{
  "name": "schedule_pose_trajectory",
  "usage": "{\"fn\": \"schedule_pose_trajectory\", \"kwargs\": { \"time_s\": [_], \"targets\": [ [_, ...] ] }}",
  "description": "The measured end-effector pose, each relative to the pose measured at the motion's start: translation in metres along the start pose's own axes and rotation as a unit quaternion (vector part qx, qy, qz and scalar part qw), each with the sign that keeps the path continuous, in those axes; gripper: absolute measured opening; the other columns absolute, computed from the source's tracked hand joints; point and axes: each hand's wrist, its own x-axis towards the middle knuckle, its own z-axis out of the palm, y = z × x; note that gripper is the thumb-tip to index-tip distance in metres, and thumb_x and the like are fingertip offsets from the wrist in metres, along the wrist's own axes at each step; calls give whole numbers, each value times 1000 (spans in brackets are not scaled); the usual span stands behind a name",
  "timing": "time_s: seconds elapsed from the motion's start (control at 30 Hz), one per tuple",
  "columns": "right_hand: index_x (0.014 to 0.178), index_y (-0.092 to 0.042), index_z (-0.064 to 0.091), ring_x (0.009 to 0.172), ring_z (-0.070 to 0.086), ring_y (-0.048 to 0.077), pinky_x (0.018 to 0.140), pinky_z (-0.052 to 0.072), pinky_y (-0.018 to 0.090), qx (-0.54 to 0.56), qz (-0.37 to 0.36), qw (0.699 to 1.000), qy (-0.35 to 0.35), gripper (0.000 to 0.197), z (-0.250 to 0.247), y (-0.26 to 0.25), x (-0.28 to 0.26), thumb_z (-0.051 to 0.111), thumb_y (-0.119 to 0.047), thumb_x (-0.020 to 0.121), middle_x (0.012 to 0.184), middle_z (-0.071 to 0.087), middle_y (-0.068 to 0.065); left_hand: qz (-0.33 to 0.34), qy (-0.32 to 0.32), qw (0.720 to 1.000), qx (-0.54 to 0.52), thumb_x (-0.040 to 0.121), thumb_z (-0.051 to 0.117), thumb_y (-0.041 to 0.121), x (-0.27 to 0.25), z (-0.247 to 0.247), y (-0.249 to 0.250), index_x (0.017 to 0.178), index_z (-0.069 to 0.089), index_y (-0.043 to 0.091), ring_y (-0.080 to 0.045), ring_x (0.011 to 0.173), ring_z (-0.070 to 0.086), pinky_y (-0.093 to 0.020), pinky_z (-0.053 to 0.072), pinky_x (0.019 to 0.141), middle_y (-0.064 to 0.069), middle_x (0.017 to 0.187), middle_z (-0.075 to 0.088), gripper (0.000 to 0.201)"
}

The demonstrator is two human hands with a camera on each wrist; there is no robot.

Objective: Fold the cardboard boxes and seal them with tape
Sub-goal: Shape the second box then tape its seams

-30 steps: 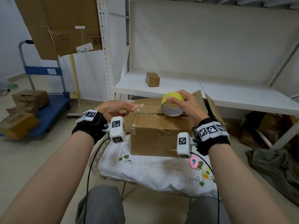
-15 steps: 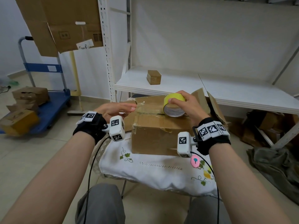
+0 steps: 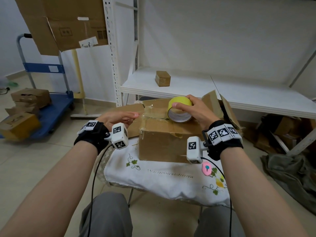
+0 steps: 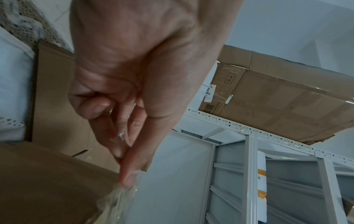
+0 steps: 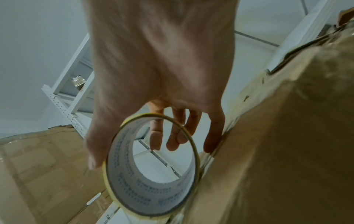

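Observation:
A brown cardboard box [image 3: 167,144] stands on a white embroidered cloth [image 3: 153,178] in front of me. My right hand [image 3: 196,110] grips a yellow tape roll [image 3: 179,106] that rests on edge on the box top. Clear tape [image 3: 152,112] runs from the roll leftward over the top. My left hand [image 3: 123,117] pinches the tape's free end at the box's upper left corner. In the left wrist view the crinkled tape end [image 4: 118,201] hangs from the thumb tip beside the box [image 4: 47,181]. The right wrist view looks through the roll [image 5: 151,174].
A white shelf [image 3: 222,93] behind carries a small box [image 3: 162,78]. Flattened cardboard [image 3: 130,108] lies behind the box. A blue trolley [image 3: 56,106] with boxes stands at left, and a dark cloth [image 3: 290,171] and more boxes lie on the floor at right. A pink item [image 3: 206,168] sits on the cloth.
My left hand has drawn slightly to the left, away from the roll, still pinching the tape end. The right hand and roll stay on the box top.

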Motion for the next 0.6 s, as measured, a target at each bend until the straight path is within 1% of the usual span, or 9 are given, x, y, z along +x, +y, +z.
{"fn": "schedule_pose_trajectory", "kwargs": {
  "time_s": [0.13,0.2,0.23,0.27,0.3,0.37,0.43,0.5,0.6],
  "targets": [
    [107,-20,62,103,57,22,84,44,33,5,2,1000,-4,51,-1,3,2,82,-54,74,109,63,3,-16,4,999,-35,95,61,8,7,0,-7,119,58,13,-3,41,51,-14,42,37,2,62,66,25],
    [107,-22,63,106,59,23,86,45,33,11,2,1000,-5,57,-2,3,2,83,-60,68,110,65,3,-22,-2,999,-42,95,61,8,8,4,-12,103,62,11,-4,40,52,-15,43,37,1,64,64,8],
    [108,-23,64,109,60,23,88,46,34,13,4,1000,-4,63,-2,3,3,83,-63,64,112,67,3,-22,-1,999,-42,96,60,8,10,6,-15,95,63,11,-5,40,52,-16,43,37,0,67,63,4],
    [109,-23,65,111,61,23,92,47,35,16,6,1000,-4,68,-2,3,3,83,-66,60,114,68,3,-23,-1,999,-40,97,59,8,12,8,-19,92,64,11,-6,41,54,-16,45,38,-1,72,62,7],
    [111,-24,66,112,62,23,95,47,36,16,7,1000,-5,72,-1,3,3,84,-68,57,116,68,3,-25,-6,999,-36,98,57,9,17,8,-24,95,65,10,-6,43,56,-17,46,40,-3,77,62,9],
    [115,-25,66,113,62,22,99,48,37,19,7,1000,-9,77,-1,3,3,85,-70,56,118,69,2,-19,-7,999,-34,99,53,7,23,8,-33,115,64,8,-8,53,60,-18,50,45,-5,88,66,20],
    [118,-23,67,112,65,20,100,50,35,34,-3,999,-19,71,-2,4,2,87,-62,62,116,71,0,1,15,998,-64,98,54,3,30,9,-42,133,58,10,-12,70,59,-20,56,53,-9,101,67,36],
    [119,-20,66,110,66,19,100,50,34,41,-13,999,-24,61,-1,6,1,87,-49,69,115,73,1,32,19,993,-114,97,55,-1,31,14,-49,136,54,9,-17,78,59,-22,58,57,-14,107,65,40],
    [122,-14,64,111,64,21,99,49,35,27,-23,999,-22,51,-1,7,1,86,-29,78,118,70,10,65,10,987,-146,96,55,0,32,20,-59,135,53,9,-19,83,62,-24,56,61,-13,106,69,41]
  ]
}}
